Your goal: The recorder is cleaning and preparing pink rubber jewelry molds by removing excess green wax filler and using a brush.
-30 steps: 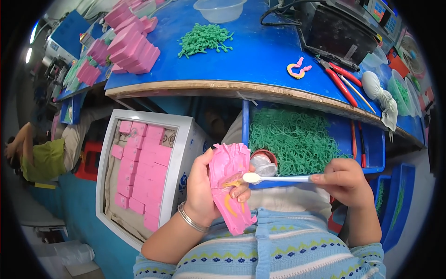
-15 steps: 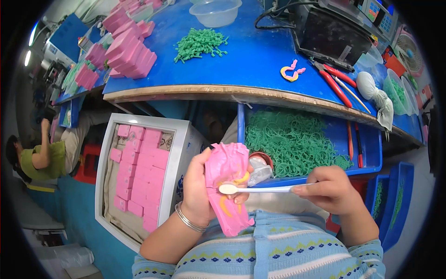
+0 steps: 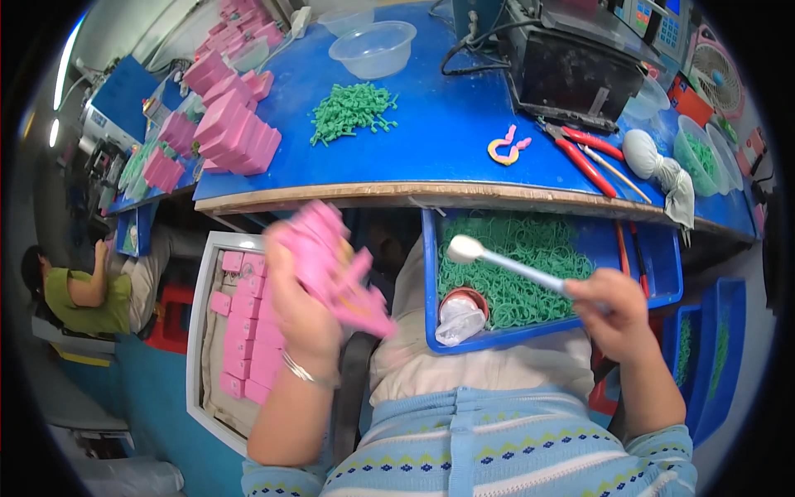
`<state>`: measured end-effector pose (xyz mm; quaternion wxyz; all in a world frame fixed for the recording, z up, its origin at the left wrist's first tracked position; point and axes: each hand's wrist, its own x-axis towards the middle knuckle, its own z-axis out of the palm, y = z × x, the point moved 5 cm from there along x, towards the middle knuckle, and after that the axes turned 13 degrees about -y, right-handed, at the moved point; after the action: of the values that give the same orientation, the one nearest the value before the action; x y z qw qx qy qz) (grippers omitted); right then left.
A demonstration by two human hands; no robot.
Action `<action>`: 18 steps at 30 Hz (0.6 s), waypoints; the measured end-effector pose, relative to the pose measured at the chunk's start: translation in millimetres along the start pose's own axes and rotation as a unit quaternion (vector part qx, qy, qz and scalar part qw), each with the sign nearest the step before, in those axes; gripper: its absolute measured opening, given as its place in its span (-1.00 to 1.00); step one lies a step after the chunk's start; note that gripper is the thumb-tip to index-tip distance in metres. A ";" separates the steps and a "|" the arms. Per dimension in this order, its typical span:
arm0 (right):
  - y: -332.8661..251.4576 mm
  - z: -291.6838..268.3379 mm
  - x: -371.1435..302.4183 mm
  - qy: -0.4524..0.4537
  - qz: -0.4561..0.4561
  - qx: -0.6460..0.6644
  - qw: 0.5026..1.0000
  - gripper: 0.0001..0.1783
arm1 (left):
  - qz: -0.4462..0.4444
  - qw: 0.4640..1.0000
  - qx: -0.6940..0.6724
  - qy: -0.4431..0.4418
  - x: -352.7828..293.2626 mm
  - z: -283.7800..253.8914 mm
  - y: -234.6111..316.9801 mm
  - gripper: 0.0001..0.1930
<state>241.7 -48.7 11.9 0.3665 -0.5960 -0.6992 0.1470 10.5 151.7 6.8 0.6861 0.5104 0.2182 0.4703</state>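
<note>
My left hand [image 3: 305, 311], wrapped round a floppy pink rubber mould [image 3: 325, 258], is raised beside the pink-filled frame. Motion blurs the mould, and a trace of yellow shows in its folds. To the right, my right hand [image 3: 614, 308] grips the pale handle of a small brush [image 3: 523, 268]. The brush's cream, rounded head points left, above a blue tray [image 3: 556, 325] of green rubbery strands [image 3: 530, 286]. Brush and mould are apart. In the tray's near left corner sits a reddish-brown cup [image 3: 474, 296] with clear plastic [image 3: 458, 321] against it.
A white-rimmed box [image 3: 199, 364] of pink blocks stands at left. On the blue table [image 3: 447, 149] are stacked pink blocks [image 3: 236, 132], a green pile [image 3: 354, 112], a clear bowl [image 3: 374, 51], a pink-yellow ring [image 3: 503, 151] and red-handled pliers [image 3: 586, 166]. A seated person [image 3: 87, 290] is far left.
My left hand has swung up and left with the mould, away from the brush. My right hand has lifted the brush slightly, its head now higher. The view has tilted a little.
</note>
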 end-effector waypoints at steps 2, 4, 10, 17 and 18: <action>-4.1 -4.0 -1.4 0.028 -0.022 0.001 0.999 -0.57 | 0.118 0.988 0.101 0.002 31.6 5.4 21.9 -0.70; -6.0 -3.9 -2.5 0.025 -0.025 -0.001 0.999 -0.57 | 0.103 0.970 0.216 -0.038 71.3 1.4 15.0 -0.76; 11.9 -5.9 -15.0 -0.029 0.081 -0.065 0.994 -0.62 | 0.040 0.980 0.193 -0.037 70.1 22.5 49.1 -0.77; 37.6 -6.4 -20.4 -0.041 0.144 -0.150 0.977 -0.69 | 0.089 0.933 0.349 -0.019 49.2 -9.8 -0.6 -0.73; 37.6 -6.3 -23.0 -0.043 0.144 -0.147 0.978 -0.69 | 0.087 0.932 0.351 -0.017 33.0 -5.9 10.5 -0.73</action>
<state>273.8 -62.5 -15.7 0.2196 -0.7308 -0.6353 0.1192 16.6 183.6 20.0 0.4236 0.7435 0.3121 0.4128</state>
